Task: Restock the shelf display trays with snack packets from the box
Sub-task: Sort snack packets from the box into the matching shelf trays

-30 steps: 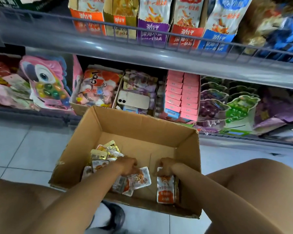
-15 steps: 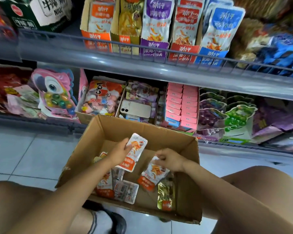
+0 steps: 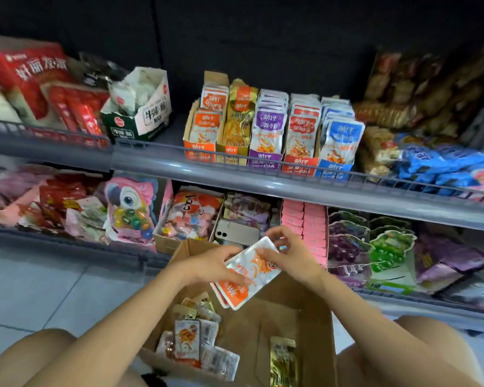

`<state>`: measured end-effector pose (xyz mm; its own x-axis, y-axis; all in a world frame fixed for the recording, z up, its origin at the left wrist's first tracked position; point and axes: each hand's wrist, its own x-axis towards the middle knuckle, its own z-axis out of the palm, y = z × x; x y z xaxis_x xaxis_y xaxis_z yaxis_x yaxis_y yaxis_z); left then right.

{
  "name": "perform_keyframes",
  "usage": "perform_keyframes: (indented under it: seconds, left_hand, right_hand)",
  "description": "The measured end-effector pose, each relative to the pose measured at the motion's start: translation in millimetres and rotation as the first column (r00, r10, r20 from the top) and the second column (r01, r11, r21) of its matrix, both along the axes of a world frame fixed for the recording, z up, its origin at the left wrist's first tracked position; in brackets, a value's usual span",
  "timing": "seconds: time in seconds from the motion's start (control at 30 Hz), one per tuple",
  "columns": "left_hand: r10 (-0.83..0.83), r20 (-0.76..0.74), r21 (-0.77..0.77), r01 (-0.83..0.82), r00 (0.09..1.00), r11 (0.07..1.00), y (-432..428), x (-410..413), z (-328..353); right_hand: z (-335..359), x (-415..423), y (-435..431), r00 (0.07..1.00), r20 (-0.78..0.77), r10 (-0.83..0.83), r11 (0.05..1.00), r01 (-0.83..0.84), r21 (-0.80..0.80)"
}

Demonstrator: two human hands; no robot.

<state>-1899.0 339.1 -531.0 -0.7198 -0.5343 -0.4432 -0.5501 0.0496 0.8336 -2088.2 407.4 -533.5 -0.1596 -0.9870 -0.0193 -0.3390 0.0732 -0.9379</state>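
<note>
Above the open cardboard box [image 3: 305, 325] both my hands hold a small stack of white-and-orange snack packets [image 3: 249, 277]. My left hand [image 3: 210, 266] grips the stack's left edge with fingers curled over it. At the upper right corner my right hand [image 3: 291, 255] pinches the same stack. More packets [image 3: 190, 339] lie in the box's left half, and a gold one [image 3: 282, 361] lies at its right. On the upper shelf stand display trays [image 3: 266, 129] of orange, gold, purple, red and blue packets; the orange tray [image 3: 204, 129] is at their left end.
A phone [image 3: 238, 233] lies on goods on the lower shelf just behind the box. A wire rail [image 3: 263, 163] runs along the upper shelf's front. A green-and-white carton [image 3: 137, 113] stands left of the trays. My bare knees flank the box on the tiled floor.
Both hands have risen out of the box and come together, joining their orange packets into one stack. My view has tilted up toward the upper shelf.
</note>
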Motion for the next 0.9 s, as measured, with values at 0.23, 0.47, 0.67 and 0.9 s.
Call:
perform_keyframes:
  seconds: [0.23,0.47,0.67,0.9]
  left_hand:
    - [0.447,-0.334,0.004,-0.474,0.829,0.881,-25,11,66]
    - [0.611,-0.540,0.400,-0.463,0.579,0.791,-3,-6,81]
    - [0.588,-0.620,0.031,-0.732,0.520,0.681,-9,-1,87]
    - [0.421,-0.567,-0.201,-0.615,0.708,0.762,-22,12,108]
  right_hand:
    - [56,1,-12,0.955,0.297,-0.024,1.000,0.024,0.002]
    - [76,29,-27,0.739,0.663,-0.122,0.981,0.192,-0.034]
    - [89,37,-31,0.943,0.322,-0.082,0.990,0.114,-0.083]
    - [136,37,-47,0.950,0.252,0.185,0.956,-0.114,-0.269]
